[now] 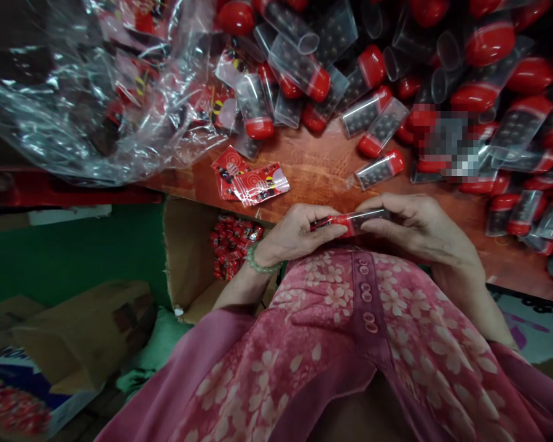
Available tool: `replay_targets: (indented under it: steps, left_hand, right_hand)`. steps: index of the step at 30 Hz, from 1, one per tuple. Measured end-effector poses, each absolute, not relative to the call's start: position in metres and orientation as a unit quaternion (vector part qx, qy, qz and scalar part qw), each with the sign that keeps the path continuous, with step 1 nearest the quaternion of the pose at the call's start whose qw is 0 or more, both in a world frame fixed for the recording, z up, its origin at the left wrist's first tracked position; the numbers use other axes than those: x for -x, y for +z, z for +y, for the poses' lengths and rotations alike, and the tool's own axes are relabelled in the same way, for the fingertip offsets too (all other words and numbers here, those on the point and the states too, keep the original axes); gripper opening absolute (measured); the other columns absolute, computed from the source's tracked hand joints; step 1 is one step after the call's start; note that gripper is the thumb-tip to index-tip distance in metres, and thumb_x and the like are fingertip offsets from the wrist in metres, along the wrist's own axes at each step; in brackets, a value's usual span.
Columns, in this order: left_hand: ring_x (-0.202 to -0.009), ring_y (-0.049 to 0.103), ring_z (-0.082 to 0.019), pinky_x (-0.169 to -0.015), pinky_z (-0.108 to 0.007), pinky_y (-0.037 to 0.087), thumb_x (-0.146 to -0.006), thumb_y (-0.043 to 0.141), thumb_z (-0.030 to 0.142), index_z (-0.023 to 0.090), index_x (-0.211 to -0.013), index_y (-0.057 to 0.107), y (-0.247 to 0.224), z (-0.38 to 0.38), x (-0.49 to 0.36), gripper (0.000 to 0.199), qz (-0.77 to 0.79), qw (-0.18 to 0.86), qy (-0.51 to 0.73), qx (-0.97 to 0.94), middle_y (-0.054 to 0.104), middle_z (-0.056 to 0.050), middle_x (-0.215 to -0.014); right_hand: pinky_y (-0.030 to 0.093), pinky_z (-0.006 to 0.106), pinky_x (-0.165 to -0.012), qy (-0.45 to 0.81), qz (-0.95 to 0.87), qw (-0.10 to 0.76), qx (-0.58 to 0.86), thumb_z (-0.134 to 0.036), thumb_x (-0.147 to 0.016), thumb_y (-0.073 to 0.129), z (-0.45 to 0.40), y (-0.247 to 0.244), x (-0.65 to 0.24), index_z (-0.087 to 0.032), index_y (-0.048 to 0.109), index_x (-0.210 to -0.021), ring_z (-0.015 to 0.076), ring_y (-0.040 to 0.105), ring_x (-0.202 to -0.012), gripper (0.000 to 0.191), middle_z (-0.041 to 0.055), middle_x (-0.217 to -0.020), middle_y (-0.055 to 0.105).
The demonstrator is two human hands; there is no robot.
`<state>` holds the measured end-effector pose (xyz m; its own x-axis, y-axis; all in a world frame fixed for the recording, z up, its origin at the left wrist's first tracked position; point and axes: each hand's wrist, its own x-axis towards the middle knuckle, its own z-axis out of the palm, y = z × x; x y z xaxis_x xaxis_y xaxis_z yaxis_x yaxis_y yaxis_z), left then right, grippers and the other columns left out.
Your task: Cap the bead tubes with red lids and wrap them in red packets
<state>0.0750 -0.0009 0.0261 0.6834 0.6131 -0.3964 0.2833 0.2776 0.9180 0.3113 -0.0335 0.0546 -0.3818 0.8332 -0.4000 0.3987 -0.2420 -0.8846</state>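
Held level between both hands, close to my body, is a clear plastic tube (368, 217) with dark contents. Its left part is red, with dark print at the far left; whether that is a cap, a wrapper or both I cannot make out. My left hand (292, 236) is closed on the red part, thumb along the front. The fingers of my right hand (417, 227) pinch the clear end. Just beyond my left hand lie flat red printed sleeves (262, 184). A red-capped tube of dark balls (378, 170) lies on the wooden table (313, 166) beyond my right hand.
Many red-capped tubes (299, 64) are heaped across the table's back and right. A clear plastic bag (120, 92) with printed sleeves stands at the back left. Below the table edge, a cardboard box (184, 258) holds red packed pieces (233, 242). More boxes (105, 325) stand lower left.
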Motion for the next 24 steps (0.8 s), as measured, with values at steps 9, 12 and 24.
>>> replay_targets:
  steps: [9,12,24]
  left_hand:
    - [-0.063,0.071,-0.013,-0.062,-0.022,0.058,-0.075,0.087,0.053,0.014,-0.093,0.077,0.013,0.004,-0.076,0.044,0.410,0.799,0.126,-0.422,0.077,-0.005,-0.075]
    - [-0.063,0.072,-0.014,-0.060,-0.023,0.059,-0.076,0.086,0.055,0.013,-0.085,0.078,0.013,0.001,-0.080,0.043,0.402,0.817,0.115,-0.398,0.078,-0.007,-0.074]
    - [-0.101,0.077,-0.024,-0.089,-0.038,0.064,-0.062,0.087,0.071,0.024,-0.123,0.071,0.005,0.001,-0.073,0.079,0.381,0.831,0.289,-0.285,0.078,-0.011,-0.119]
  right_hand:
    - [0.050,0.027,-0.059,0.622,-0.497,0.230,0.560,-0.045,-0.089,0.072,-0.034,0.037,-0.305,-0.021,0.076,-0.097,0.0137,0.062,-0.063,0.026,0.0004,-0.079,0.074]
    - [0.049,0.026,-0.059,0.619,-0.499,0.240,0.557,-0.042,-0.090,0.073,-0.037,0.034,-0.303,-0.018,0.076,-0.095,0.0128,0.062,-0.062,0.025,0.0013,-0.078,0.074]
    - [0.054,0.025,-0.059,0.650,-0.348,0.352,0.577,-0.050,-0.088,0.077,-0.040,0.029,-0.296,-0.019,0.073,-0.104,0.0115,0.064,-0.058,0.035,-0.0020,-0.070,0.071]
